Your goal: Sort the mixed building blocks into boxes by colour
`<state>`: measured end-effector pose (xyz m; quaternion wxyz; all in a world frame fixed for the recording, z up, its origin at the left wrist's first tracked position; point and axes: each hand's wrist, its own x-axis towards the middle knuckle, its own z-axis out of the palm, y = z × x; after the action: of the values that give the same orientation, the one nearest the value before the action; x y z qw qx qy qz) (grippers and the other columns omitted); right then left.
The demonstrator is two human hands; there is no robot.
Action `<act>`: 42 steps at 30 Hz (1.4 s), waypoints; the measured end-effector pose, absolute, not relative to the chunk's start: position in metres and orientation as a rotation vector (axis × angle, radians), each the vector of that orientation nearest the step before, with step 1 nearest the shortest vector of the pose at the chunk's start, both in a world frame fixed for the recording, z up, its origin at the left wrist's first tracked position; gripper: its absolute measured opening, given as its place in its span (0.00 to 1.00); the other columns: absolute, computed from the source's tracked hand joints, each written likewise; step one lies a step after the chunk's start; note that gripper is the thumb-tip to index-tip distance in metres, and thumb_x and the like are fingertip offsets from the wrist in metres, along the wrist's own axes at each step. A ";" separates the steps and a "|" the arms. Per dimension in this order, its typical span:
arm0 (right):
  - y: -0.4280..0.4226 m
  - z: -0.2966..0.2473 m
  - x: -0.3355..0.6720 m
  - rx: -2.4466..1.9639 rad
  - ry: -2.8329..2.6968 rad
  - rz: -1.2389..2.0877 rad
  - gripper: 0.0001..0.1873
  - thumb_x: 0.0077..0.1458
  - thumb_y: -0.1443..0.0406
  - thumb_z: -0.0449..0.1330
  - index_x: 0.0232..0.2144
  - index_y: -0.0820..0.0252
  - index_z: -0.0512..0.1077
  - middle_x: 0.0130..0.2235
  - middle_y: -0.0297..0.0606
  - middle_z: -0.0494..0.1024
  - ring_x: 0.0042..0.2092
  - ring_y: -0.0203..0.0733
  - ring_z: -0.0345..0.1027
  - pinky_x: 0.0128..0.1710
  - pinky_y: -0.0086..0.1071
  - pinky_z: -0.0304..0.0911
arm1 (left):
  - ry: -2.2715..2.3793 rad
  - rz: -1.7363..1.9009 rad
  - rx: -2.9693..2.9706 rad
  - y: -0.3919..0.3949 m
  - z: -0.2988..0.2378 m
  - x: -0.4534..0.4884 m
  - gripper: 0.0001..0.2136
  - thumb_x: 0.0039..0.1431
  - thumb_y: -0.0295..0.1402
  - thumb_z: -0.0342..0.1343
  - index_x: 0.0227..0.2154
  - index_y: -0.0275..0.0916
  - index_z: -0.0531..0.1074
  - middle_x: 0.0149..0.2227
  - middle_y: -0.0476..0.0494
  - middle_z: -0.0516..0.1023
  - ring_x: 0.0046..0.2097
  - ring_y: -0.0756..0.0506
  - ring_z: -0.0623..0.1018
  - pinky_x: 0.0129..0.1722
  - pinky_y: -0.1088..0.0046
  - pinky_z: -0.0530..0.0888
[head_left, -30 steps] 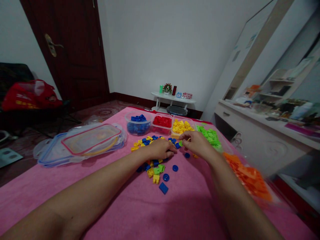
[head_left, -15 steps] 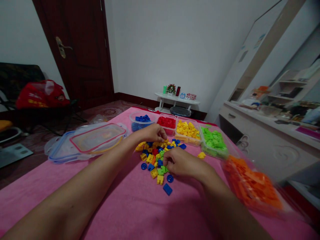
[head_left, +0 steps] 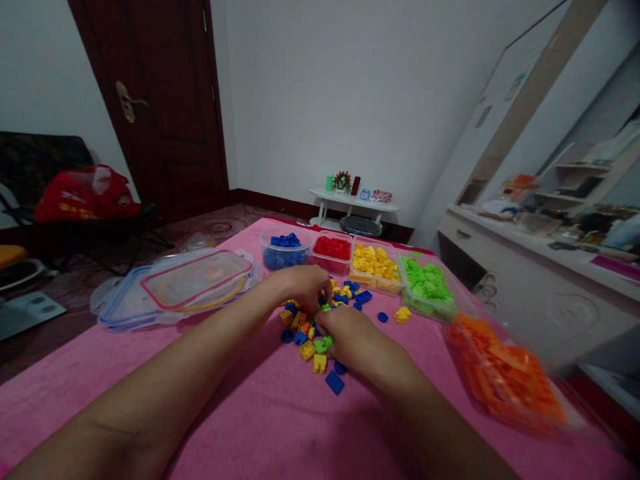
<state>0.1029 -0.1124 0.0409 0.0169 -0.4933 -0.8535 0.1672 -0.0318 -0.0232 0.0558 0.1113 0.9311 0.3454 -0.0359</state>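
A heap of small mixed plastic bricks [head_left: 320,327], blue, yellow, green and red, lies on the pink tablecloth [head_left: 280,413]. My left hand [head_left: 300,287] rests on the far side of the heap, fingers curled down into the bricks. My right hand [head_left: 350,337] lies on the near right side, fingers curled over bricks; what either hand holds is hidden. Behind the heap stand a round tub of blue bricks [head_left: 285,248], a red-brick box [head_left: 331,252], a yellow-brick box [head_left: 376,265] and a green-brick box [head_left: 427,288].
An orange-brick box [head_left: 505,373] sits at the right table edge. Stacked clear lids [head_left: 185,283] lie at the left. Beyond are a dark door [head_left: 160,100], a small white side table [head_left: 353,197], a white dresser [head_left: 530,287] and a red bag [head_left: 85,193].
My left hand drew back from the red-brick box to the heap. My right hand shifted slightly left over the bricks. A second ago both hands were farther out.
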 end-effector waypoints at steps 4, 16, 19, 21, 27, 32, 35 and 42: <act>-0.094 0.032 0.126 -1.499 -2.679 0.336 0.09 0.40 0.72 0.60 0.29 0.59 0.71 0.32 0.38 0.75 0.33 0.39 0.67 0.26 0.27 0.49 | 1.132 -0.159 2.786 -0.025 0.047 -0.025 0.13 0.38 0.29 0.61 0.32 0.41 0.79 0.28 0.48 0.78 0.26 0.50 0.71 0.22 0.78 0.59; -0.063 0.045 0.171 -1.416 -1.877 0.932 0.14 0.43 0.65 0.60 0.36 0.59 0.64 0.17 0.24 0.67 0.18 0.34 0.66 0.17 0.23 0.56 | 0.982 0.020 2.698 -0.021 0.044 -0.026 0.14 0.39 0.34 0.64 0.34 0.40 0.78 0.29 0.48 0.79 0.27 0.50 0.73 0.23 0.80 0.61; -0.063 0.046 0.169 -1.354 -1.764 0.971 0.16 0.42 0.64 0.61 0.35 0.59 0.63 0.17 0.23 0.66 0.19 0.34 0.67 0.17 0.22 0.57 | 1.036 0.022 2.757 -0.024 0.037 -0.021 0.11 0.40 0.33 0.63 0.30 0.39 0.78 0.27 0.47 0.78 0.26 0.50 0.72 0.23 0.79 0.61; -0.064 0.047 0.166 -1.326 -1.691 1.013 0.16 0.42 0.63 0.62 0.35 0.58 0.62 0.18 0.23 0.66 0.19 0.34 0.68 0.18 0.23 0.59 | 1.040 0.097 2.701 -0.021 0.036 -0.021 0.10 0.42 0.33 0.62 0.30 0.38 0.78 0.26 0.47 0.78 0.26 0.51 0.72 0.23 0.79 0.61; -0.062 0.044 0.159 -1.224 -1.293 1.198 0.16 0.43 0.64 0.63 0.36 0.57 0.63 0.20 0.26 0.70 0.20 0.34 0.68 0.20 0.25 0.64 | 1.056 0.888 2.437 -0.015 0.054 -0.019 0.09 0.50 0.34 0.56 0.31 0.33 0.77 0.26 0.47 0.77 0.27 0.52 0.71 0.26 0.80 0.64; -0.059 0.035 0.155 -0.955 -0.926 1.450 0.11 0.47 0.68 0.60 0.35 0.60 0.65 0.24 0.31 0.74 0.24 0.32 0.70 0.26 0.24 0.68 | 0.880 1.122 2.301 -0.024 0.058 -0.011 0.08 0.53 0.31 0.54 0.29 0.33 0.76 0.28 0.46 0.77 0.28 0.53 0.72 0.28 0.80 0.67; -0.058 0.033 0.153 -0.855 -0.802 1.554 0.09 0.48 0.69 0.59 0.34 0.61 0.67 0.25 0.33 0.75 0.24 0.32 0.70 0.27 0.24 0.69 | 0.817 1.078 2.309 -0.027 0.054 -0.007 0.07 0.53 0.30 0.55 0.30 0.33 0.76 0.28 0.46 0.77 0.29 0.52 0.73 0.30 0.80 0.68; -0.057 0.039 0.158 -0.955 -0.792 1.555 0.05 0.55 0.67 0.53 0.31 0.64 0.67 0.23 0.34 0.74 0.20 0.31 0.67 0.21 0.23 0.66 | 0.872 1.018 2.390 -0.025 0.052 -0.008 0.08 0.52 0.28 0.54 0.32 0.33 0.76 0.28 0.47 0.77 0.28 0.52 0.73 0.30 0.79 0.67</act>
<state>0.1577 -0.0568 0.0387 0.5449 -0.4026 -0.3337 0.6555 -0.0081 -0.0250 0.0519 0.1993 0.8547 0.3118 0.3640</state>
